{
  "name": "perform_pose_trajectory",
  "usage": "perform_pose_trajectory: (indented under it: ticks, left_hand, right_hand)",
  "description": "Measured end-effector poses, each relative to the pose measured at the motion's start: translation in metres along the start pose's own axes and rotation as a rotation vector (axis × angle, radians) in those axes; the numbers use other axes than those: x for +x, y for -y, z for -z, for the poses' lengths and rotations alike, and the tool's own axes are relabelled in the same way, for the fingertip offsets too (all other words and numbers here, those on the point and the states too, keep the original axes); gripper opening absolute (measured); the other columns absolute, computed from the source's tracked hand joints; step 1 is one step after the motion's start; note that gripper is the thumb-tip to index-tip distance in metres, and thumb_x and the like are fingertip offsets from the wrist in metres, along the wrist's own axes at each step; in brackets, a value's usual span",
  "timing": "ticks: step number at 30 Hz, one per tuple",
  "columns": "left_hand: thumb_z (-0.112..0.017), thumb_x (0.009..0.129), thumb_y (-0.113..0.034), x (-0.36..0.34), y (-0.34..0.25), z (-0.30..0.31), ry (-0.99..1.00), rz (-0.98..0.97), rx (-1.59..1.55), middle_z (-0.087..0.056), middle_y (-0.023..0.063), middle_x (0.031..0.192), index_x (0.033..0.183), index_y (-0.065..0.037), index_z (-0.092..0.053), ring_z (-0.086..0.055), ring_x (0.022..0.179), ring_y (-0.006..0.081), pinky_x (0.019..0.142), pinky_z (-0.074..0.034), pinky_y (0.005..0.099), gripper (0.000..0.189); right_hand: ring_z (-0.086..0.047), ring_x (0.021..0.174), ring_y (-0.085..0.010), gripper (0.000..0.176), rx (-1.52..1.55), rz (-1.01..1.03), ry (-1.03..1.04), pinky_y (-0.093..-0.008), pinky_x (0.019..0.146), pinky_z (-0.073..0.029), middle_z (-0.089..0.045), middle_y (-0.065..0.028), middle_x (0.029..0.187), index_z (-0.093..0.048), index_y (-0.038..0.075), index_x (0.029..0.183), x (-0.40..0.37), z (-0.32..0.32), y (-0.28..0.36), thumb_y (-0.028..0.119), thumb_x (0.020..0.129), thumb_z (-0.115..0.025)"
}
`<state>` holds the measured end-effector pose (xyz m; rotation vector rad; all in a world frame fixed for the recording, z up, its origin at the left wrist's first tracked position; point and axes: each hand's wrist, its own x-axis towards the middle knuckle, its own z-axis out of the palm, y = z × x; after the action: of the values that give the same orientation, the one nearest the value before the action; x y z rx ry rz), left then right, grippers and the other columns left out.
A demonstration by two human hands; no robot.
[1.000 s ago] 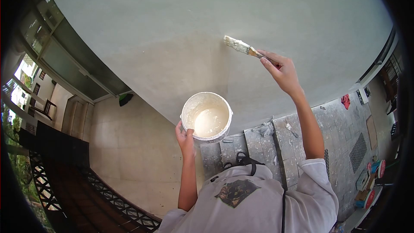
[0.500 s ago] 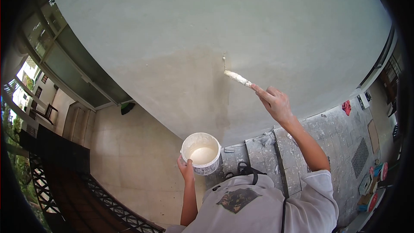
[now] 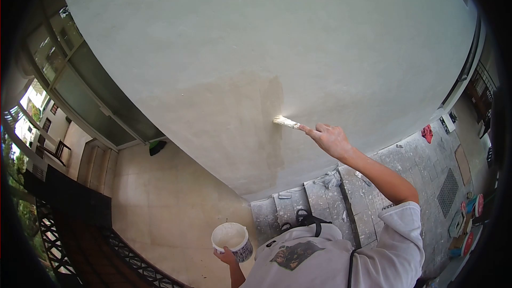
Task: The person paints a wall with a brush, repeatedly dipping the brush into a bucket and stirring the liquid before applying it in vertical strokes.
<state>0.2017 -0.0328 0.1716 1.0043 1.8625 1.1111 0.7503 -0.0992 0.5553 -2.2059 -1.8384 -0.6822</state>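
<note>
My right hand (image 3: pixel 332 140) grips the handle of a paintbrush (image 3: pixel 287 122), its fingers closed and the forefinger laid along it. The pale bristles press against the wall (image 3: pixel 341 42), at the right edge of a darker, damp-looking patch (image 3: pixel 229 120). Low in the view, my left hand (image 3: pixel 227 256) holds a white bucket (image 3: pixel 242 250) by its side, thumb over the rim. Cream-coloured liquid (image 3: pixel 229 233) shows inside the bucket. The fingers beneath it are mostly hidden.
Grey steps (image 3: pixel 314 205) splattered with white run along the wall's foot. A beige tiled floor (image 3: pixel 176 202) lies to the left, bordered by a dark metal railing (image 3: pixel 128 250). A floor grate (image 3: pixel 447 193), a red cloth (image 3: pixel 427 134) and several containers lie at right.
The brush has moved down the wall, and the white streak where it was is now smeared out. My left hand has lowered the bucket, away from the wall.
</note>
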Motion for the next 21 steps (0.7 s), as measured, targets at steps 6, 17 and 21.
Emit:
perform_pose_trajectory:
  ticks: [6, 17, 21]
  left_hand:
    - [-0.059, 0.077, -0.003, -0.003, 0.026, 0.014, -0.059, 0.08, -0.082, -0.053, 0.0221, 0.122, 0.126, -0.001, -0.041, -0.055, 0.109, 0.0344, 0.093, -0.045, 0.0424, 0.052]
    - [-0.056, 0.079, -0.001, -0.015, -0.006, -0.008, 0.014, 0.098, -0.256, -0.048, 0.0226, 0.124, 0.129, 0.0, -0.036, -0.054, 0.109, 0.0336, 0.092, -0.046, 0.0404, 0.054]
    - [-0.056, 0.08, -0.001, -0.008, 0.009, -0.013, 0.05, 0.062, -0.247, -0.048, 0.0228, 0.125, 0.129, 0.001, -0.034, -0.053, 0.111, 0.0331, 0.093, -0.045, 0.0401, 0.054]
  right_hand:
    - [-0.05, 0.053, -0.0146, 0.055, -0.012, -0.005, -0.245, -0.0306, 0.042, -0.043, -0.045, -0.001, 0.066, -0.051, 0.028, 0.133, 0.042, 0.092, 0.002, 0.01, 0.082, -0.063]
    - [-0.058, 0.064, -0.0169, 0.07, -0.136, 0.063, 0.026, -0.0303, 0.047, -0.049, -0.049, -0.0035, 0.074, -0.038, 0.024, 0.142, 0.053, 0.098, 0.016, 0.001, 0.079, -0.057]
    - [-0.057, 0.062, -0.0178, 0.068, -0.121, 0.025, -0.095, -0.0316, 0.046, -0.048, -0.049, -0.004, 0.073, -0.039, 0.024, 0.142, 0.06, 0.125, 0.012, 0.002, 0.08, -0.056]
